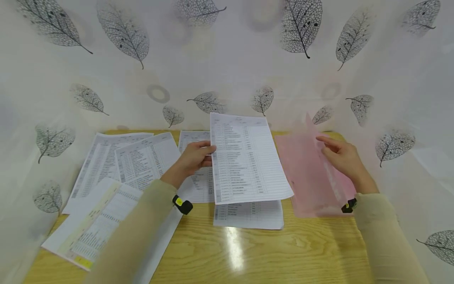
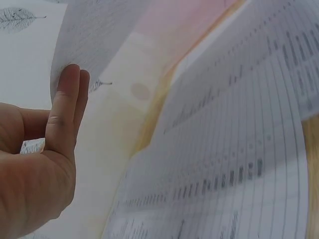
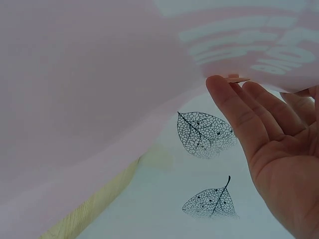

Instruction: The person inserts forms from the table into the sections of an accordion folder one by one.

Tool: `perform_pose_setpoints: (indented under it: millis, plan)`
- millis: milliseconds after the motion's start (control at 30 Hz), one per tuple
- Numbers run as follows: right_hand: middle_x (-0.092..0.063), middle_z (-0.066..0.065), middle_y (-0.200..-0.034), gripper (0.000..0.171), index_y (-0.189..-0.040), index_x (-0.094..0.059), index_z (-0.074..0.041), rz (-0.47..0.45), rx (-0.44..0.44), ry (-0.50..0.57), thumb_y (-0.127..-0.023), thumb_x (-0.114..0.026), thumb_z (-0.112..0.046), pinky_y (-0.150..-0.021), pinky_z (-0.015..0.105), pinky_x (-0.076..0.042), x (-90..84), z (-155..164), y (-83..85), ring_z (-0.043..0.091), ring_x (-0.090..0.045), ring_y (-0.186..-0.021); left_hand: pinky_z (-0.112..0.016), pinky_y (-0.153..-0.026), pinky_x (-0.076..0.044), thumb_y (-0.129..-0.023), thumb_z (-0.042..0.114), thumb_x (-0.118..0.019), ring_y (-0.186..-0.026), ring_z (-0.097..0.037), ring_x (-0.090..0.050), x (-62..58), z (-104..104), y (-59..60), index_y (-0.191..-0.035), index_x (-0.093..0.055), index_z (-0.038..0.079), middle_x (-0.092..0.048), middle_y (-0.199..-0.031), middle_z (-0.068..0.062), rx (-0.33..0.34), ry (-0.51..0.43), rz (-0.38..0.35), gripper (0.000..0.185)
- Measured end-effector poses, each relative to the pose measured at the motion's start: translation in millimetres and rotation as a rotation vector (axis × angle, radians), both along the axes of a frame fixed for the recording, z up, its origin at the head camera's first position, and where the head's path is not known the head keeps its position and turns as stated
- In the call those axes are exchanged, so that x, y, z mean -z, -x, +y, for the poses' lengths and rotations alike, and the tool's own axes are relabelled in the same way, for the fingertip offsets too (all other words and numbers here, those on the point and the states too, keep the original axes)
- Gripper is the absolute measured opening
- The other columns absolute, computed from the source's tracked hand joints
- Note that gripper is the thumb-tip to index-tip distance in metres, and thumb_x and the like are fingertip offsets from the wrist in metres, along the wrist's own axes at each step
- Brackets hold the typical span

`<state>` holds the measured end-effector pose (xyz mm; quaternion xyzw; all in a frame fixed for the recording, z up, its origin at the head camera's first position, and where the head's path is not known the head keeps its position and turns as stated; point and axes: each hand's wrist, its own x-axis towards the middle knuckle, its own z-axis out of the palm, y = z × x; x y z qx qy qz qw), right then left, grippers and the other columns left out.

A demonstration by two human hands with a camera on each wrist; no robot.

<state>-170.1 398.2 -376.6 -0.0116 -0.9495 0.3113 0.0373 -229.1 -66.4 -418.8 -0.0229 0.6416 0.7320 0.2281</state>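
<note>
My left hand (image 1: 193, 158) pinches the left edge of a printed sheet (image 1: 248, 165) of lists, raised above the table. The left wrist view shows the fingers of that hand (image 2: 57, 144) on the sheet's edge (image 2: 94, 35). To the right lies a translucent pink folder (image 1: 301, 177). My right hand (image 1: 344, 159) pinches the edge of its lifted cover. In the right wrist view, the pink cover (image 3: 89, 74) hangs over much of the frame, held between the thumb and fingers of my right hand (image 3: 269, 134). What the folder holds cannot be made out.
Under the raised sheet lies another printed page (image 1: 248, 217). More pages (image 1: 145, 157) overlap at the left, and one with a yellow stripe (image 1: 103, 217) lies nearest. All rest on a glossy wooden table (image 1: 255, 252). A leaf-patterned white curtain (image 1: 227, 75) hangs behind and around it.
</note>
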Motion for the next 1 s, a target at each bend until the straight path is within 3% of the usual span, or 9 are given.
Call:
perform_pose_setpoints:
  millis: [200,367,600,833,1000]
  plan:
    - [-0.063,0.021,-0.145,0.045,-0.150,-0.061,-0.020,0.001,-0.002,0.005,-0.107,-0.054,-0.030,-0.067,0.018,-0.044,2.0,0.8,-0.3,0.005,-0.054,-0.089,-0.026,-0.069,-0.065,-0.108,0.011,-0.059,-0.074,-0.013,-0.078,-5.1,29.0,1.2,-0.146,-0.057,-0.003,-0.073,-0.122,-0.023,-0.023,-0.040,-0.024,0.040]
    - [-0.062,0.019,-0.148,0.044,-0.150,-0.061,-0.020,-0.003,0.003,0.003,-0.107,-0.054,-0.029,-0.071,0.012,-0.045,1.3,-1.1,-1.2,-0.006,-0.054,-0.094,-0.025,-0.069,-0.065,-0.108,0.010,-0.060,-0.072,-0.013,-0.077,-5.7,48.5,1.6,-0.144,-0.058,-0.004,-0.070,-0.128,-0.029,-0.033,-0.059,-0.040,0.039]
    - [-0.063,0.020,-0.147,0.044,-0.149,-0.062,-0.018,0.004,-0.005,0.010,-0.107,-0.054,-0.028,-0.070,0.011,-0.044,2.2,-0.7,-2.6,-0.006,-0.054,-0.092,-0.021,-0.064,-0.063,-0.108,0.009,-0.059,-0.071,-0.012,-0.075,-5.0,71.9,-0.1,-0.144,-0.057,-0.005,-0.068,-0.129,-0.033,-0.027,-0.055,-0.041,0.039]
    - [-0.066,0.022,-0.141,0.044,-0.149,-0.062,-0.016,0.027,-0.010,0.023,-0.106,-0.053,-0.024,-0.061,0.019,-0.042,1.4,2.5,-3.2,0.002,-0.052,-0.081,-0.026,-0.070,-0.065,-0.108,0.011,-0.060,-0.086,-0.024,-0.080,-1.4,92.8,0.3,-0.144,-0.059,-0.003,-0.070,-0.127,-0.031,-0.007,-0.051,-0.052,0.039]
    - [-0.063,0.023,-0.145,0.044,-0.149,-0.062,-0.018,0.021,0.003,0.037,-0.107,-0.054,-0.026,-0.065,0.017,-0.042,-1.2,2.2,-0.9,-0.011,-0.051,-0.086,-0.030,-0.074,-0.066,-0.107,0.012,-0.061,-0.092,-0.028,-0.080,-0.4,105.2,2.2,-0.145,-0.058,-0.002,-0.072,-0.124,-0.030,0.007,-0.040,-0.042,0.041]
